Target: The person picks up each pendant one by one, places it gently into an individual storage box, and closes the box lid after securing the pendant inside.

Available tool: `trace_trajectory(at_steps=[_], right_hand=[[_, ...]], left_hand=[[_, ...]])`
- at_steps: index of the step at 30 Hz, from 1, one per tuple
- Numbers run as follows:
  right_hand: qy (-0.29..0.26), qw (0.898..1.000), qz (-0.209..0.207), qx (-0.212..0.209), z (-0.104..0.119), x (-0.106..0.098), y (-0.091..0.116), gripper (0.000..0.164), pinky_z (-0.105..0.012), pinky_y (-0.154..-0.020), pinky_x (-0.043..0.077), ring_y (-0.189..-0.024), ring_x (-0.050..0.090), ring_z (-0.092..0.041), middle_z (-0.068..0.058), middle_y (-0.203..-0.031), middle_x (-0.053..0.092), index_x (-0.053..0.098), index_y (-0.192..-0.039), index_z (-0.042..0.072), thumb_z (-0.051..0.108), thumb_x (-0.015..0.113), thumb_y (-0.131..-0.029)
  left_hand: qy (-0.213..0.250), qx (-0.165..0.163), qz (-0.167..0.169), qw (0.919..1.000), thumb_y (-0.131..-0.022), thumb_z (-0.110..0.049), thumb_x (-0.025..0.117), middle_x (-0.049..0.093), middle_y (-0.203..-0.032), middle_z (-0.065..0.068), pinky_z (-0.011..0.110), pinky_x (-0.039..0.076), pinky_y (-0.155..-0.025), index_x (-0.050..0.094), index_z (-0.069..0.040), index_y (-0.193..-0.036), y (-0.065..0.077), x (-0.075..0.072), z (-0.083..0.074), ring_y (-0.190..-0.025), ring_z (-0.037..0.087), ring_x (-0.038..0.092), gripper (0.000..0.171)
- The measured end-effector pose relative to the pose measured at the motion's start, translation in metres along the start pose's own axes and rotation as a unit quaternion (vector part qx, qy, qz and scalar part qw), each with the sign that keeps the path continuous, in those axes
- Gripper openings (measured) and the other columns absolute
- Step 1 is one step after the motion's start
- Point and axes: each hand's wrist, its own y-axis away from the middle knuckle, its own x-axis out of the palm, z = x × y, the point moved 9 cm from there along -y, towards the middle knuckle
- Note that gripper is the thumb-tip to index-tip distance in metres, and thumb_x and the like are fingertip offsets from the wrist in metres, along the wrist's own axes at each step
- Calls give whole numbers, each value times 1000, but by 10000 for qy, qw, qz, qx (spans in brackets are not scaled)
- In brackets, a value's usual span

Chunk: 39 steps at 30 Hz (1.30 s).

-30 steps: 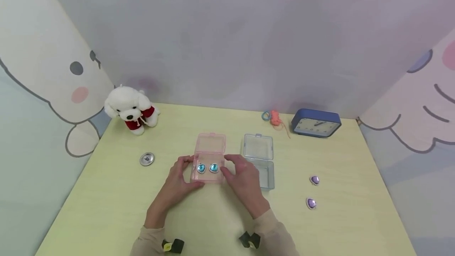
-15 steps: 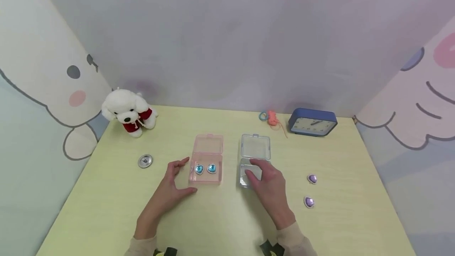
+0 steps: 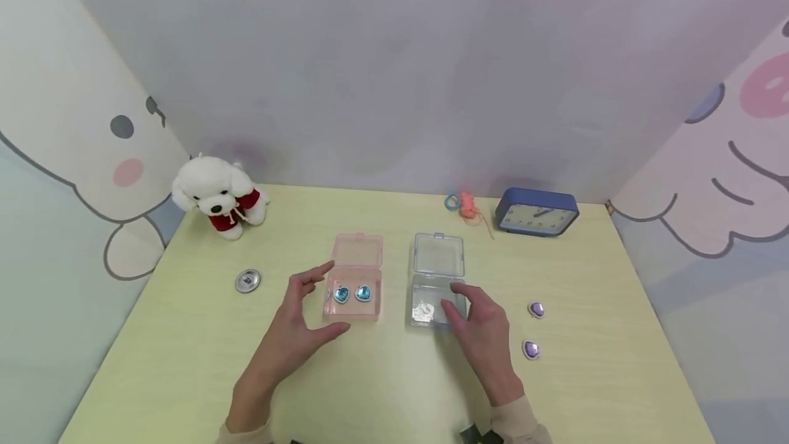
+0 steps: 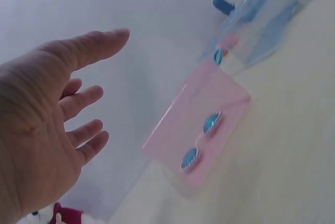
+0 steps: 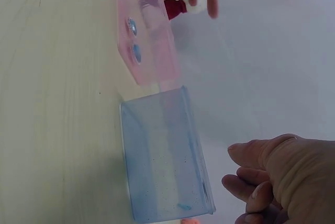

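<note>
In the head view a pink see-through box [image 3: 371, 312] stands with its lid tipped back, two blue heart-shaped gems [image 3: 342, 294] inside it. My left hand [image 3: 288, 334] hovers at its left side, thumb and fingers spread apart and holding nothing; the left wrist view shows a gap between palm and pink box. To the right is a pale blue see-through box [image 3: 425, 282], lid folded back too. Over its right edge is my right hand [image 3: 485, 334], thumb and forefinger parted with nothing between them. In the right wrist view the fingertips [image 5: 242, 153] are clear of the box wall.
Two purple heart-shaped gems [image 3: 531, 349] lie right of the right hand. A round silver piece [image 3: 248, 281] lies at left. Along the back stand a white toy dog [image 3: 212, 187], a blue clock [image 3: 537, 212], a coral yarn-like bundle [image 3: 468, 205] and a small blue ring [image 3: 452, 202].
My right hand has left the pink box and moved right, across to the pale blue box's right edge. My left hand has let go of the pink box and moved slightly off it.
</note>
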Motion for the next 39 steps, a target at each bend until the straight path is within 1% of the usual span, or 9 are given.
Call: trace_trajectory(at_steps=[4, 10, 15, 19, 21, 24, 27, 34, 39], right_hand=[[-24, 9998, -187, -23, -5, -5, 1, 33, -23, -50, 35, -56, 38, -1, -10, -93, 78, 78, -108, 3, 3, 91, -78], [-18, 9990, -453, -61, -13, -15, 4, 33, -19, -46, 30, -52, 37, 1, -4, -72, 64, 78, -107, 2, 1, 91, -77], [-58, 9971, -749, -107, -21, -24, 6, 34, -16, -45, 30, -52, 37, 1, -6, -75, 66, 77, -108, 1, -3, 90, -77], [-92, 9955, -910, -244, -23, -30, 7, 34, -14, -45, 30, -53, 37, 2, -11, -79, 70, 77, -107, 1, -6, 90, -77], [-114, 9945, -983, -348, -22, -33, 7, 33, -14, -45, 30, -53, 37, 3, -11, -79, 69, 77, -107, 0, -6, 89, -77], [-107, 9931, -1094, -411, -22, -37, 7, 32, -13, -44, 30, -52, 37, 2, -8, -75, 67, 78, -107, 0, -7, 89, -77], [-71, 9926, -1165, -326, -25, -41, 8, 32, -14, -45, 30, -52, 37, 2, -5, -74, 66, 78, -106, 1, -7, 89, -77], [5, 9932, -1159, -137, -32, -45, 10, 30, -15, -46, 32, -53, 38, 1, -7, -75, 68, 78, -107, 1, -5, 88, -79], [-112, 9926, -1205, 15, -38, -49, 14, 27, -16, -46, 31, -51, 38, -1, 0, -66, 58, 79, -107, 2, -4, 85, -82]], left_hand=[[254, 356, 199, 9988, -83, -25, 93, 42, -165, -16, 64, 44, -107, 37, -24, -150, -7, 23, -25, -138, 23, 48, 88], [485, 598, 483, 9959, -81, -17, 94, 45, -164, -13, 69, 41, -108, 40, -27, -144, -16, 65, -48, -136, 25, 49, 84], [804, 758, 763, 9909, -80, -12, 93, 45, -164, -11, 66, 36, -116, 39, -22, -144, -19, 105, -60, -144, 23, 46, 84], [1029, 813, 688, 9890, -81, -11, 93, 43, -165, -14, 65, 34, -118, 37, -20, -149, -22, 130, -58, -151, 28, 42, 88], [1114, 771, 531, 9894, -80, -10, 93, 42, -165, -14, 66, 35, -117, 36, -21, -150, -24, 137, -52, -151, 32, 43, 91], [1008, 764, 232, 9917, -79, -9, 93, 42, -165, -10, 66, 35, -117, 36, -20, -150, -27, 140, -44, -151, 35, 43, 91], [888, 692, 26, 9936, -78, -9, 94, 41, -165, -7, 65, 31, -120, 36, -14, -150, -29, 140, -36, -152, 33, 42, 92], [833, 290, 101, 9961, -80, -12, 93, 38, -168, -9, 65, 28, -121, 36, -5, -147, -30, 150, -17, -154, 33, 38, 89], [708, 307, 16, 9970, -79, -12, 93, 38, -169, -3, 67, 30, -120, 35, -5, -145, -31, 154, -7, -152, 39, 40, 88]])
